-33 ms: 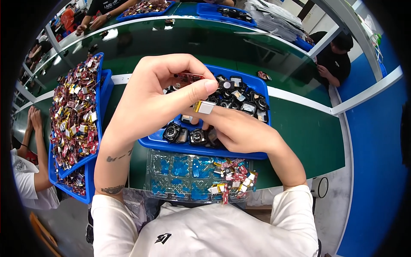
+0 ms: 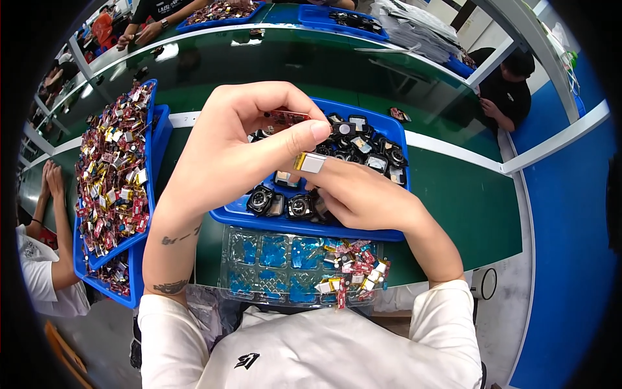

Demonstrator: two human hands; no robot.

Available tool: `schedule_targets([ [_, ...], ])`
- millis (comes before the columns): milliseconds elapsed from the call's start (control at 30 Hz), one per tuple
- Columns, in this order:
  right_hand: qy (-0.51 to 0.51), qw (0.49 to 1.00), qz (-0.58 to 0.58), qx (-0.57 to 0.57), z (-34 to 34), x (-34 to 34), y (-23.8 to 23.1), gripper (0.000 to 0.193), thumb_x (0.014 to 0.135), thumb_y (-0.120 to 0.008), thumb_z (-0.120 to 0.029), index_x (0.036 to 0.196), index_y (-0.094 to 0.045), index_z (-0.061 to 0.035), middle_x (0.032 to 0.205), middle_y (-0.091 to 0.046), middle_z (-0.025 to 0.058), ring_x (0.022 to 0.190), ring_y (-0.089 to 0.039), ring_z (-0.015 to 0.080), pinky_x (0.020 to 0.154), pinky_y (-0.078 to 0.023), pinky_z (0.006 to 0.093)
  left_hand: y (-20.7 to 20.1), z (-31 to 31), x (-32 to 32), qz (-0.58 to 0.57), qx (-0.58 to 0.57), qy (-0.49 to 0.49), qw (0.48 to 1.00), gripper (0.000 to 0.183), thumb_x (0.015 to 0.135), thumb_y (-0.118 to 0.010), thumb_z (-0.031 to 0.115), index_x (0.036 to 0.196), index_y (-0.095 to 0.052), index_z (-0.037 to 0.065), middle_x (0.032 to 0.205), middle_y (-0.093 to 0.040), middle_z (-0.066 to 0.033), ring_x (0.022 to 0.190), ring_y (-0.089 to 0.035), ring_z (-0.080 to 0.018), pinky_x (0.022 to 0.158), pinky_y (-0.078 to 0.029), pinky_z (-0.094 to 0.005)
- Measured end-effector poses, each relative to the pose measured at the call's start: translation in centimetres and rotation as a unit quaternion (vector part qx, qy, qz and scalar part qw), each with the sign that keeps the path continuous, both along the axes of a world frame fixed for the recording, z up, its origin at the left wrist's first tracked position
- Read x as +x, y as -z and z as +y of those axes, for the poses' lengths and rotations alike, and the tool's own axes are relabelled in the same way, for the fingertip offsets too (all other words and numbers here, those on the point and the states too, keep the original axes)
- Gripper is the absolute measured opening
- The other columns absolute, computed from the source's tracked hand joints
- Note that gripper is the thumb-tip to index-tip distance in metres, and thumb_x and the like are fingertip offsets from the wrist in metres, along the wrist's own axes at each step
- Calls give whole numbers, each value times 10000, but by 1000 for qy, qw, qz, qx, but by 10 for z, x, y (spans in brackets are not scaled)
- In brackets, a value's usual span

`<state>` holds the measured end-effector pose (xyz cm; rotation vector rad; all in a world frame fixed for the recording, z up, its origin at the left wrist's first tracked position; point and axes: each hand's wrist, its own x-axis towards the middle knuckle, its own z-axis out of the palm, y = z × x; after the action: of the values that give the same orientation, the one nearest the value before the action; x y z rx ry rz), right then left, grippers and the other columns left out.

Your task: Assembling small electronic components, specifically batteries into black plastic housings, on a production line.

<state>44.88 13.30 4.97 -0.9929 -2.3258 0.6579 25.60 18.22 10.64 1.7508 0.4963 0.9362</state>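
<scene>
My left hand (image 2: 253,133) is raised over a blue tray, thumb and forefinger pinching a small red circuit board (image 2: 287,117). A dark strip with a round grey disc (image 2: 343,129) sticks out past the thumb tip. Below the thumb shows a silver battery cell with yellow tape (image 2: 310,163). My right hand (image 2: 363,194) reaches in from the right, beneath the battery, back upward. Its fingers bend down over the tray and are mostly hidden, so their grip does not show. In the blue tray (image 2: 406,142) lie several black watch-like cases (image 2: 300,206).
Nearest me, a clear compartmented tray (image 2: 227,266) holds blue pieces (image 2: 306,251) and a pile of red boards with batteries (image 2: 355,267). Stacked blue bins (image 2: 152,162) heaped with similar boards stand left. A white rail (image 2: 447,150) crosses the green table (image 2: 479,214). Other people sit around.
The fingers of my right hand have shifted slightly beneath the battery, and a fingertip seen there before is hidden. The battery has moved a little to the right. My left hand keeps its pinch.
</scene>
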Motion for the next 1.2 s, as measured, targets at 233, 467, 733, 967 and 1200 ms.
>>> schedule_targets([
  [233, -36, 986, -164, 26, 7, 4, 10, 358, 732, -640, -38, 1086, -592, -55, 1003, -589, 101, 927, -549, 284, 790, -475, 397, 2, 0, 0, 5, 50, -6, 999, 115, 849, -653, 74, 856, -618, -36, 782, -602, -31, 702, -552, -64, 627, -449, -201],
  [467, 20, 1000, -20, -9, 12, 4, -2, 127, 773, -652, -96, 881, -651, -28, 833, -647, 96, 775, -615, 230, 701, -495, 325, 0, -1, -1, -3, 47, -13, 999, 102, 845, -652, 65, 846, -620, -32, 801, -601, -36, 738, -551, -70, 649, -440, -205],
  [733, 119, 872, 361, -307, 15, 14, -11, 212, 878, -613, -106, 1027, -544, 27, 868, -647, 67, 759, -637, 109, 632, -552, 246, 5, 3, 1, 8, 75, -40, 996, 69, 829, -646, 34, 832, -627, -33, 929, -607, -79, 823, -552, -83, 702, -429, -203],
  [967, 121, 808, 508, -273, 8, 9, -14, 271, 870, -592, -69, 1093, -459, 10, 944, -626, 100, 883, -644, 161, 781, -572, 303, 14, -4, 14, 36, 42, -99, 994, 77, 814, -649, 33, 803, -654, -43, 1067, -633, -136, 869, -608, -119, 747, -500, -239],
  [1200, 97, 790, 554, -244, -4, 2, -20, 185, 876, -569, -62, 1007, -448, -11, 959, -611, 109, 887, -631, 155, 798, -571, 347, 20, -6, 22, -21, 33, -116, 992, 87, 819, -643, 32, 823, -661, -54, 1095, -633, -163, 872, -626, -143, 758, -512, -258],
])
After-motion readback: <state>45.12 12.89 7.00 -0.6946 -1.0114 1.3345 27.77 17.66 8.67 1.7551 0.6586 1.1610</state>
